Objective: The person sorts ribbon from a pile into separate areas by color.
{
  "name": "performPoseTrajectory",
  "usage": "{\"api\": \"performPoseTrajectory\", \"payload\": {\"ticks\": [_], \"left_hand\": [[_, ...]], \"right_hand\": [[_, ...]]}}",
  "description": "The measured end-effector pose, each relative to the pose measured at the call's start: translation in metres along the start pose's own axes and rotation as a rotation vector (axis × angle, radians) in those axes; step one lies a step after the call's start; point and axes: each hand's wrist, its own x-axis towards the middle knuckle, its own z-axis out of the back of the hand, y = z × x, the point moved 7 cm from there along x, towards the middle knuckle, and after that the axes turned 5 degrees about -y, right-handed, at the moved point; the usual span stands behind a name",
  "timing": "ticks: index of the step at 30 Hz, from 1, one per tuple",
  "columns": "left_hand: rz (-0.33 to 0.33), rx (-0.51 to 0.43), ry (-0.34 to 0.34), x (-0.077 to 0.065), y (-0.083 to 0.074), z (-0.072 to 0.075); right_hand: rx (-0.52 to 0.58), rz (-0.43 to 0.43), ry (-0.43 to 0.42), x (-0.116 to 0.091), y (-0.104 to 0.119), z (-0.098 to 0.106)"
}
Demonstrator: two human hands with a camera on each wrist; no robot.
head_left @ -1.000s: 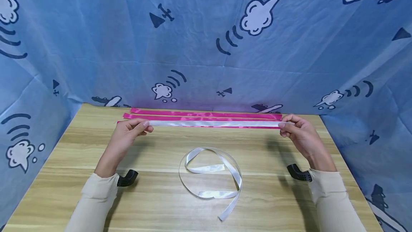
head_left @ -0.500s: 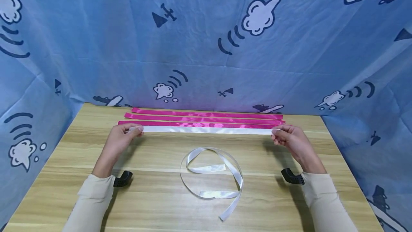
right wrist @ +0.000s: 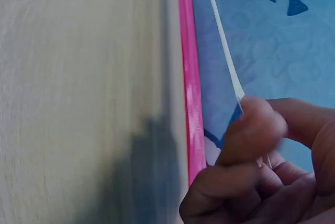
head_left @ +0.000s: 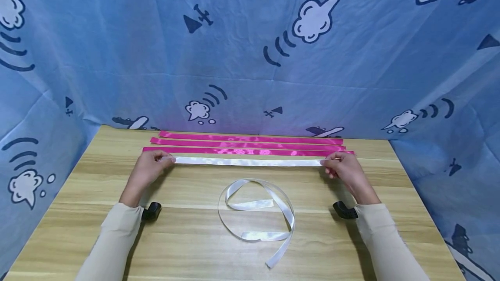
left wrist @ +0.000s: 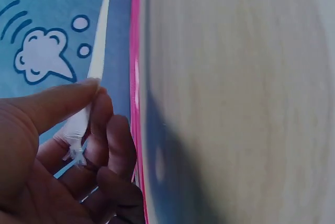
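A white satin ribbon (head_left: 250,162) is stretched nearly straight between my two hands, just in front of three pink ribbons. My left hand (head_left: 148,167) pinches its left end between thumb and forefinger. In the left wrist view the ribbon's frayed tip (left wrist: 77,153) pokes out below the thumb. The right end is pinched by my right hand (head_left: 347,170), whose fingers hide the tip in the right wrist view. Both wrist views show the white ribbon (right wrist: 222,41) raised off the table.
Pink ribbons (head_left: 250,151) lie side by side along the back of the wooden table (head_left: 187,246). A longer white ribbon (head_left: 288,211) lies loosely looped at the middle. Blue printed cloth (head_left: 242,55) hangs behind and at both sides.
Both hands have brought the white ribbon toward me, off the front pink ribbon it overlapped. My right hand has also shifted left, closer to the left hand.
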Motion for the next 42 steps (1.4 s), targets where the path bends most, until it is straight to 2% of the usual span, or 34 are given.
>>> {"api": "performPoseTrajectory", "payload": {"ticks": [5,11,18,26,32,36,39,42], "left_hand": [[-0.029,0.101,-0.018,0.003,0.000,-0.004],[0.023,0.130,0.015,0.003,0.002,-0.007],[0.059,0.143,0.020,0.002,0.003,-0.008],[0.011,0.174,-0.022,-0.003,0.002,-0.003],[-0.012,0.193,-0.127,-0.009,0.000,0.003],[-0.054,0.190,-0.204,-0.018,-0.016,0.005],[-0.109,0.170,-0.208,-0.024,-0.032,0.000],[-0.161,0.142,-0.161,-0.028,-0.047,-0.012]], "right_hand": [[-0.096,-0.071,-0.024,0.005,-0.008,-0.003],[-0.154,-0.132,-0.032,0.010,-0.017,-0.005],[-0.161,-0.134,-0.046,0.012,-0.019,-0.006],[-0.138,-0.119,-0.100,0.008,-0.019,0.001],[-0.151,-0.062,-0.177,0.001,-0.011,0.010],[-0.171,0.012,-0.180,-0.007,0.001,0.009],[-0.194,0.097,-0.176,-0.014,0.015,0.002],[-0.218,0.199,-0.144,-0.022,0.029,-0.014]]}}
